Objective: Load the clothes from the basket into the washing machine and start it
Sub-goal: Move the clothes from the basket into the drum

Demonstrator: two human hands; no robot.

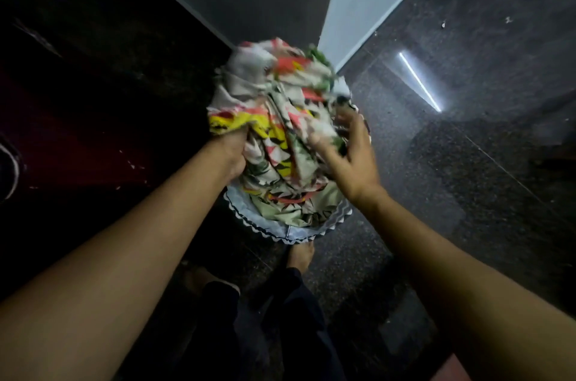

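A bundle of patterned cloth (280, 118), white with red, yellow and green print, bulges out of a light basket (290, 232) with a zigzag-trimmed rim on the floor. My left hand (232, 151) grips the cloth on its left side, fingers buried in the folds. On the bundle's right side is my right hand (355, 147), its blurred fingers spread against the fabric. A dark red machine front (46, 137) with a curved pale ring at the far left edge fills the left of the view.
Dark speckled stone floor (467, 147) stretches to the right, reflecting a strip light. A grey wall corner (358, 0) rises behind the basket. My bare feet (299, 256) and dark trousers stand just below the basket.
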